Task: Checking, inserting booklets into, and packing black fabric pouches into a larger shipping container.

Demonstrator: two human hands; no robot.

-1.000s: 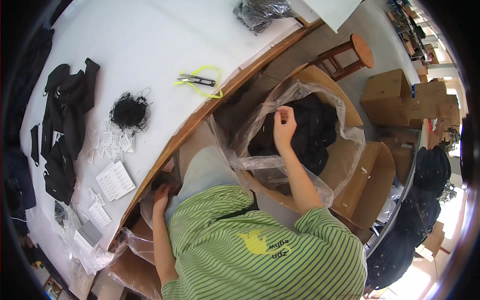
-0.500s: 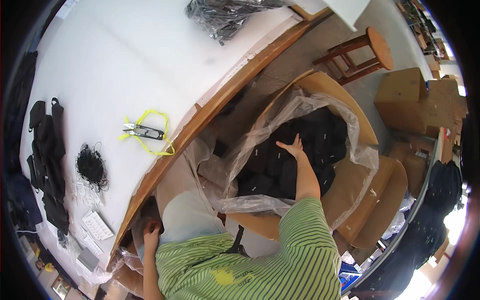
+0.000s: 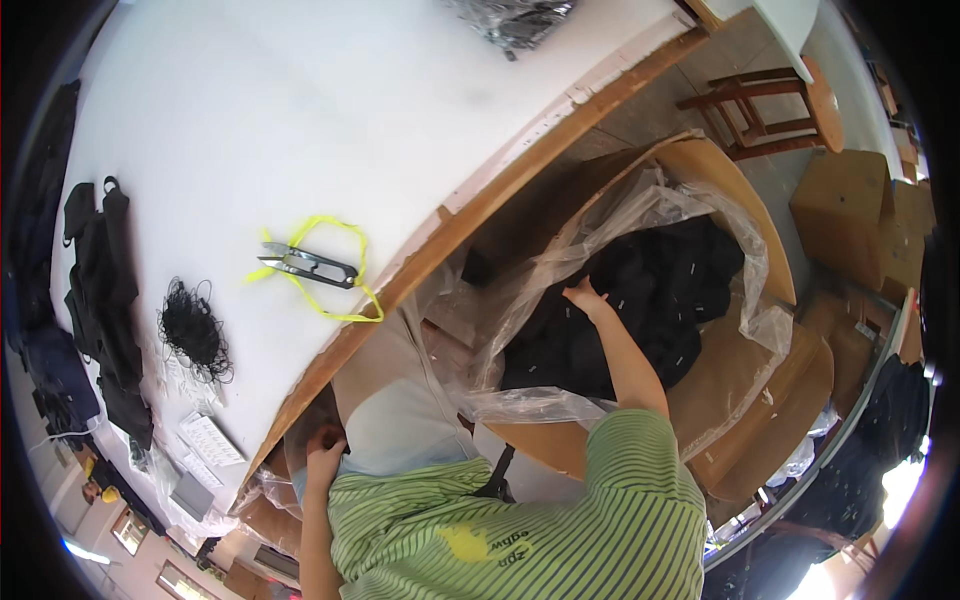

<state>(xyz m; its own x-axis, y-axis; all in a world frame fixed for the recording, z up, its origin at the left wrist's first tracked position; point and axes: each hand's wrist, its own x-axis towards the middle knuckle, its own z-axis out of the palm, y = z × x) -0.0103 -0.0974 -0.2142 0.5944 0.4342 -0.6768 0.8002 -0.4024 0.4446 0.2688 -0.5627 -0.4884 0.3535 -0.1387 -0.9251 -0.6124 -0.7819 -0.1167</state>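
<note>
My right hand [image 3: 586, 297] reaches down into a large cardboard box lined with a clear plastic bag [image 3: 540, 405]. It touches a heap of black fabric items [image 3: 650, 290] with small white marks. Its thumb points left, while the other fingers partly sink out of sight among the dark cloth, so its grip is unclear. Beside my thigh, close to the table edge, my left hand [image 3: 326, 444] is closed with curled fingers; whatever it may hold is hidden. On the white table [image 3: 300, 120] lie thread snips [image 3: 310, 265] with a yellow-green cord [image 3: 330, 220] looped about them.
A tangle of black cord [image 3: 193, 330] and a row of black fabric pieces [image 3: 108, 290] lie on the table's left. A dark plastic-wrapped bundle [image 3: 520, 22] lies at its far side. Beyond the box stand a wooden stool [image 3: 770, 110] and closed cartons [image 3: 840, 210].
My right hand has lowered into the black items, and its spread fingers are now partly hidden. The view has shifted, so the table and box appear displaced. My left hand stays by my thigh.
</note>
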